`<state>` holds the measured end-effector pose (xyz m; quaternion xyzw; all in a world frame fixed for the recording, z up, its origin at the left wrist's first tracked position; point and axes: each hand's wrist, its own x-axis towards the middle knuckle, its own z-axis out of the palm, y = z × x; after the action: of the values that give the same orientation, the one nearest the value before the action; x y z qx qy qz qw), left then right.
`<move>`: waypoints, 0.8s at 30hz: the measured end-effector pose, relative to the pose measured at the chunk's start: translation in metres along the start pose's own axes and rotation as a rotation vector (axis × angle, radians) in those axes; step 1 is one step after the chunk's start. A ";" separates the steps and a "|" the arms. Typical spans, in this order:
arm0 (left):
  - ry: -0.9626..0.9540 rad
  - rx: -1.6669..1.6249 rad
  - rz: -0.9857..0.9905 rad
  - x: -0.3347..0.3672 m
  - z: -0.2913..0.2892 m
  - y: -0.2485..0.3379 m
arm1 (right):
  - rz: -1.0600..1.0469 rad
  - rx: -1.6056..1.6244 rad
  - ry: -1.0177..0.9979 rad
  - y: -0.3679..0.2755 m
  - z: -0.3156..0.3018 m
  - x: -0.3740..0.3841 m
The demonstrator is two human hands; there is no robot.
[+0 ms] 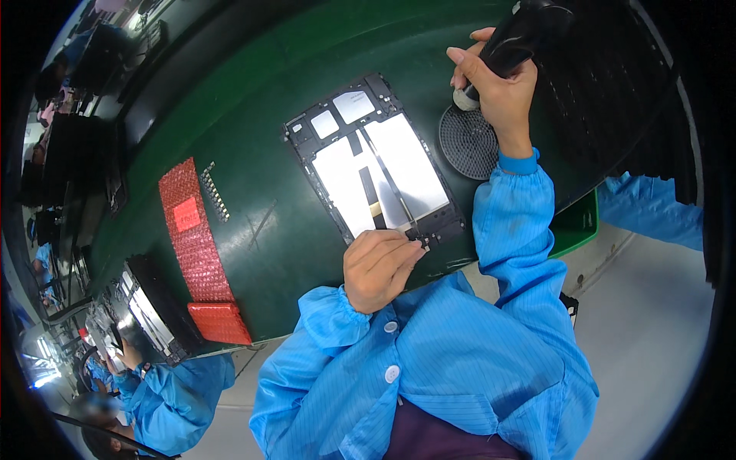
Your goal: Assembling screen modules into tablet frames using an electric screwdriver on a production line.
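Note:
A tablet's black inner frame with silver battery panels [418, 165] lies tilted on the green table in front of me. At its near edge is my left hand [377, 268], fingers pressed together by the corner; what they pinch, if anything, is too small to make out. Off to the right, my right hand [502, 92] is wrapped round a thick black handheld tool [512, 46] with a pale round end. That end is over the rim of a round black dish with a studded surface [469, 143]; whether they touch, I cannot tell.
Left of the frame lie a red bubble-wrap sleeve [195, 238] and a strip of small parts [215, 192]. Stacked dark frames [157, 310] stand at the left table edge, near a co-worker in blue [180, 410]. A green bin [579, 225] is below the right edge.

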<state>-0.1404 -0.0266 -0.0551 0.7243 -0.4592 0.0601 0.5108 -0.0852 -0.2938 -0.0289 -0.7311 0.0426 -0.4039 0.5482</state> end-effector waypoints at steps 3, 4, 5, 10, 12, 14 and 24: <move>0.005 -0.018 -0.017 -0.001 0.000 -0.001 | 0.033 0.023 -0.001 -0.002 0.002 0.000; 0.003 -0.013 -0.009 -0.002 -0.001 -0.002 | 0.032 0.027 -0.006 -0.004 0.004 -0.001; 0.003 -0.007 -0.001 -0.002 -0.002 -0.002 | 0.049 0.044 0.014 -0.006 0.006 0.000; 0.018 -0.131 -0.110 0.001 -0.014 0.000 | 0.002 0.105 0.048 -0.026 0.002 -0.002; 0.050 -0.130 -0.194 0.000 -0.030 -0.002 | -0.045 0.137 0.042 -0.038 0.001 -0.002; 0.099 0.009 -0.369 0.005 -0.050 -0.017 | -0.073 0.171 0.034 -0.040 0.000 -0.005; 0.169 -0.556 -0.873 0.033 -0.086 -0.069 | -0.030 0.419 -0.143 -0.085 0.063 -0.025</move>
<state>-0.0387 0.0259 -0.0430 0.6780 -0.0704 -0.2245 0.6964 -0.0943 -0.1988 0.0243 -0.6285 -0.0924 -0.3592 0.6837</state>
